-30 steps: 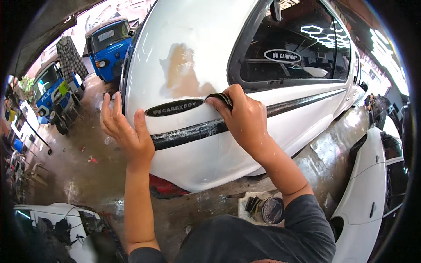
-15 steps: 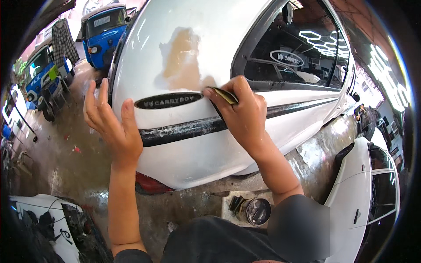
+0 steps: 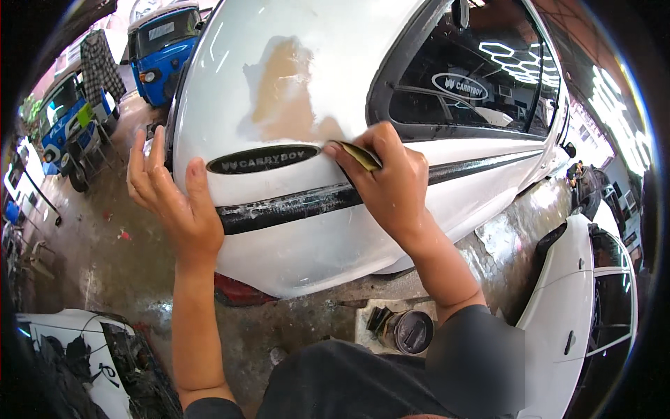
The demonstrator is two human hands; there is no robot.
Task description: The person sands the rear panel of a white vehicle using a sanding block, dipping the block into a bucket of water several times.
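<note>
White panel (image 3: 300,262) of a vehicle fills the middle; both bare hands are up at it. Right hand (image 3: 391,185): fingers curled, thumb pinched against them, gripping a folded sheet (image 3: 363,156), dark outside, yellow-olive inside. Sheet sits just past the right end of the badge (image 3: 264,160), above the stripe (image 3: 293,209), below the window's (image 3: 457,84) lower left corner. Whether its working face is flat on the paint: can't tell, hand covers it.

Left hand (image 3: 180,213): open, fingers spread and pointing up, nothing in it. It's at the panel's left edge, thumb near the badge's left end. Can't tell if the palm touches.

Badge: black oval, raised lettering, slightly tilted. Stripe: black, pale smears, runs under the badge and on to the right. Tan patch (image 3: 283,94) on the paint above the badge. Red lamp (image 3: 241,290) at the panel's lower left corner.

Floor (image 3: 105,237) looks wet. On it, below the panel's bottom edge: pale slab (image 3: 367,337) carrying a round tub (image 3: 413,331), dark pieces beside it. White car (image 3: 558,307) to the right, blue three-wheeler (image 3: 162,68) upper left.
</note>
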